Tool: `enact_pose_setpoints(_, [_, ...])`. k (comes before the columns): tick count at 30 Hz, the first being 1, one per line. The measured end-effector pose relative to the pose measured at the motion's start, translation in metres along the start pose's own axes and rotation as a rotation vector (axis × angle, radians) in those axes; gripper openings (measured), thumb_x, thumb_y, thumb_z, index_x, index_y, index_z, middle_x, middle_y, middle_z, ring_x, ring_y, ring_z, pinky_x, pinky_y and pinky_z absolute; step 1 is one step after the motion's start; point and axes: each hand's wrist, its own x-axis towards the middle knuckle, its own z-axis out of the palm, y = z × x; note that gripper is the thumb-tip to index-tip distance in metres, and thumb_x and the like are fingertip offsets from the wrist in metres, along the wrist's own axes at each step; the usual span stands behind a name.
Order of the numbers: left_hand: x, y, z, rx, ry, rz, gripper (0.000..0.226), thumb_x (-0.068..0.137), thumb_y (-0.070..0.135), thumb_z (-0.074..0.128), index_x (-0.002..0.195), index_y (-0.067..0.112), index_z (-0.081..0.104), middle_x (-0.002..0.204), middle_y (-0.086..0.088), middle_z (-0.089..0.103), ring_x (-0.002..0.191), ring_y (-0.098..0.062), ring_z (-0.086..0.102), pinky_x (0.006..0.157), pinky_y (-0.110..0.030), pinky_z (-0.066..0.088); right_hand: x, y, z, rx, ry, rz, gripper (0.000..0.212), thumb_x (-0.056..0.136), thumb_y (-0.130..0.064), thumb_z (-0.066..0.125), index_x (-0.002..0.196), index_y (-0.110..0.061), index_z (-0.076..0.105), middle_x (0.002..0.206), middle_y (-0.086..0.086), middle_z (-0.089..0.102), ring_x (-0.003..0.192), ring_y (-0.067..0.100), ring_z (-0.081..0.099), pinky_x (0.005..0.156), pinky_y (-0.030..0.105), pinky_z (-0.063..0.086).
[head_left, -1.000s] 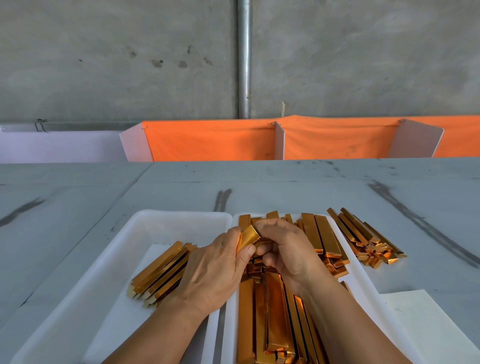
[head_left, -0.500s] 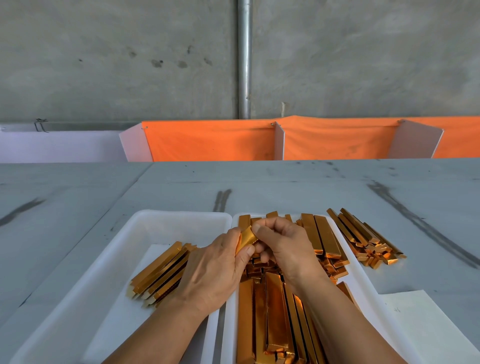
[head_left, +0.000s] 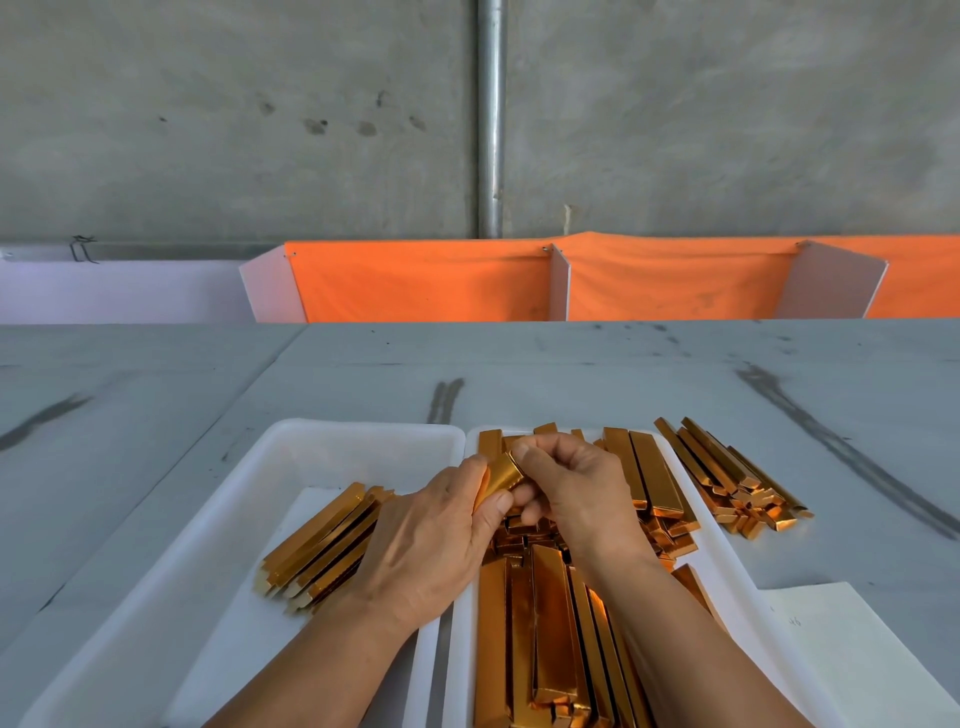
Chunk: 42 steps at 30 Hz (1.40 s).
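Observation:
Both hands hold one gold foil carton strip (head_left: 500, 475) above the seam between two white trays. My left hand (head_left: 431, 540) grips its lower part with thumb and fingers. My right hand (head_left: 576, 493) pinches its upper end with curled fingers. The left tray (head_left: 322, 441) holds a small stack of folded gold strips (head_left: 322, 545). The right tray (head_left: 727, 566) is filled with several flat gold strips (head_left: 540, 623), partly hidden under my forearms.
Another pile of gold strips (head_left: 727, 478) lies on the grey table (head_left: 623, 379) right of the trays. A white sheet (head_left: 852, 660) lies at the lower right. Orange cloth dividers (head_left: 426, 286) and a concrete wall with a metal pipe (head_left: 491, 119) stand behind the table.
My right hand's fingers have shifted along the top end of the strip, turning it slightly. The left hand stays in place.

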Motion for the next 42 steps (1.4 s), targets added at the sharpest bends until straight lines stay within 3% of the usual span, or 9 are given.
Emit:
enact_pose_setpoints(10, [-0.0007,0.0003,0.0003,-0.032,-0.023,-0.005,0.064,0.086,0.073,0.005,0.129,0.035,0.035,0.092,0.013,0.053,0.073,-0.005,0.057,0.062,-0.028,0.053,-0.0001,-0.0005,-0.0006,0.038,-0.014,0.012,0.008,0.093,-0.019,0.067,0.089,-0.013,0.071,0.060,0.005,0.067,0.045,0.013,0.055,0.051,0.021,0.050])
enact_pose_setpoints(12, [-0.0009,0.0004,0.0009,-0.039,-0.019,-0.002,0.060,0.088,0.072,0.007,0.128,0.036,0.034,0.091,0.014,0.052,0.072,-0.004,0.057,0.060,-0.024,0.051,-0.0001,-0.0005,-0.0010,0.037,-0.014,0.012,0.009,0.092,-0.019,0.068,0.088,-0.012,0.072,0.060,0.006,0.067,0.045,0.013,0.055,0.051,0.022,0.051])
enact_pose_setpoints(15, [-0.0011,0.0006,0.0002,-0.006,0.009,0.009,0.057,0.089,0.070,0.007,0.129,0.038,0.033,0.089,0.017,0.051,0.067,-0.001,0.053,0.051,-0.011,0.036,-0.0002,-0.0005,-0.0010,0.035,-0.010,0.006,0.009,0.092,-0.019,0.069,0.087,-0.013,0.074,0.060,0.006,0.067,0.045,0.013,0.055,0.052,0.022,0.052])
enact_pose_setpoints(17, [-0.0013,0.0005,0.0000,0.003,0.007,0.002,0.056,0.089,0.070,0.006,0.128,0.039,0.032,0.087,0.018,0.049,0.065,0.000,0.052,0.049,-0.010,0.031,-0.0006,-0.0007,-0.0006,0.039,-0.007,0.005,0.009,0.092,-0.018,0.069,0.088,-0.014,0.075,0.060,0.007,0.067,0.045,0.013,0.055,0.052,0.022,0.052])
enact_pose_setpoints(23, [-0.0012,-0.0020,0.0025,0.024,0.019,-0.023,0.057,0.089,0.069,0.007,0.129,0.037,0.032,0.089,0.018,0.052,0.068,-0.003,0.055,0.052,-0.012,0.036,-0.0017,-0.0014,-0.0004,0.078,-0.040,0.021,0.015,0.095,-0.010,0.062,0.097,-0.012,0.076,0.067,0.012,0.070,0.052,0.015,0.061,0.060,0.024,0.054])
enact_pose_setpoints(30, [-0.0004,-0.0020,0.0017,0.025,0.022,-0.042,0.050,0.093,0.065,0.013,0.125,0.035,0.036,0.083,0.018,0.050,0.063,-0.001,0.051,0.051,-0.011,0.030,-0.0017,-0.0021,-0.0018,0.114,-0.103,0.036,0.021,0.096,-0.003,0.058,0.106,-0.011,0.074,0.070,0.010,0.072,0.056,0.012,0.064,0.061,0.019,0.054])
enact_pose_setpoints(36, [-0.0011,-0.0012,0.0008,-0.005,0.039,-0.046,0.047,0.090,0.068,0.009,0.118,0.038,0.033,0.075,0.019,0.044,0.060,0.001,0.050,0.049,-0.011,0.028,-0.0001,-0.0024,-0.0019,0.225,-0.110,0.077,0.007,0.092,-0.002,0.064,0.094,-0.003,0.070,0.073,0.014,0.072,0.058,0.015,0.066,0.056,0.020,0.056])
enact_pose_setpoints(42, [-0.0002,0.0001,0.0006,-0.031,0.041,-0.044,0.046,0.093,0.064,0.015,0.119,0.035,0.039,0.074,0.020,0.043,0.059,0.003,0.049,0.047,-0.012,0.034,-0.0005,-0.0019,-0.0020,0.180,-0.085,0.057,0.010,0.092,-0.002,0.064,0.089,-0.005,0.073,0.076,0.017,0.073,0.060,0.018,0.068,0.059,0.021,0.057])
